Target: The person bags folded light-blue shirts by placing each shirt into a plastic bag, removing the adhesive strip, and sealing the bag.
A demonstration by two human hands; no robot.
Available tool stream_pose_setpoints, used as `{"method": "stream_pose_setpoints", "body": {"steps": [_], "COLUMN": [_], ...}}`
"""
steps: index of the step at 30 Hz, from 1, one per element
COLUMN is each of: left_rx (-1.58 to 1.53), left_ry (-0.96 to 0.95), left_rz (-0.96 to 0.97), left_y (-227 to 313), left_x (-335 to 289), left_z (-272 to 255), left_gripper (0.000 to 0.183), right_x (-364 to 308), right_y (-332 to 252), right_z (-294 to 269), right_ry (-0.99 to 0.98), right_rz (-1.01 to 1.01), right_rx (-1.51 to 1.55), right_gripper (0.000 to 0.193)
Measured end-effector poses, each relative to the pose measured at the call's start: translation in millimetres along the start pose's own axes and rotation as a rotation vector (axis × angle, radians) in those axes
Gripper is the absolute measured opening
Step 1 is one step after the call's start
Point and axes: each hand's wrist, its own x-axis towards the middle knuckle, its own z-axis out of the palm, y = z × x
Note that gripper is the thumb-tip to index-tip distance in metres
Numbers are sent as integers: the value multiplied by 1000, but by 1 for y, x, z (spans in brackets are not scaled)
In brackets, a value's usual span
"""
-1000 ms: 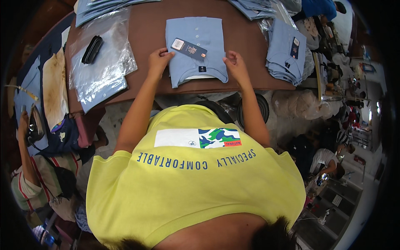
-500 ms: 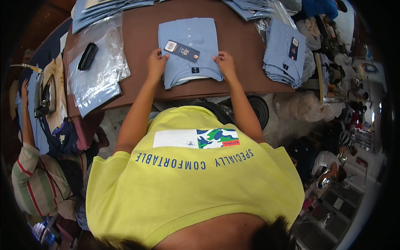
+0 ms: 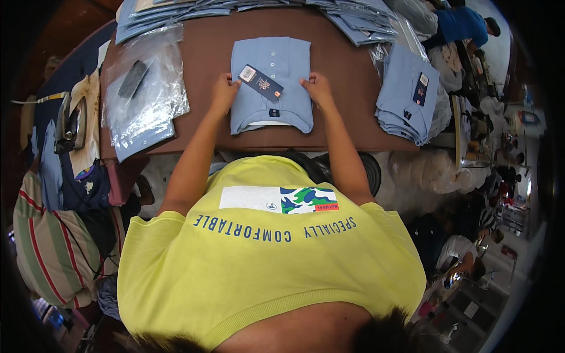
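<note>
Here, folded blue shirt (image 3: 271, 88) flat on brown table (image 3: 347, 76), soft, light, likely to slump unless gripped at both side edges, as now: left hand (image 3: 223, 93) and right hand (image 3: 318, 88), fingers curled, pinching those edges.

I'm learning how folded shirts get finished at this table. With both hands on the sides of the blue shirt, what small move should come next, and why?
Probably smooth and square the lower edge. The left hand and right hand press the sides of the folded light blue shirt, and a white layer peeks out unevenly at its bottom. The dark hang tag also lies askew, so it may want straightening.
</note>
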Motion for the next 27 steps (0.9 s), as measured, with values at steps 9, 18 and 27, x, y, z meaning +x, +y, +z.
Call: {"method": "stream_pose_setpoints", "body": {"steps": [9, 18, 27], "left_rx": [146, 432, 997], "left_ry": [41, 376, 817], "left_rz": [-18, 493, 236], "left_y": [-1, 54, 18], "left_x": [16, -22, -21], "left_z": [1, -59, -247], "left_gripper": [42, 46, 24], "right_x": [-10, -5, -20], "right_y": [-73, -52, -170], "right_z": [36, 62, 85], "right_ry": [155, 6, 4], "right_rz": [-669, -591, -735], "right_rx": [-669, -828, -447], "right_gripper": [48, 48, 28]}}
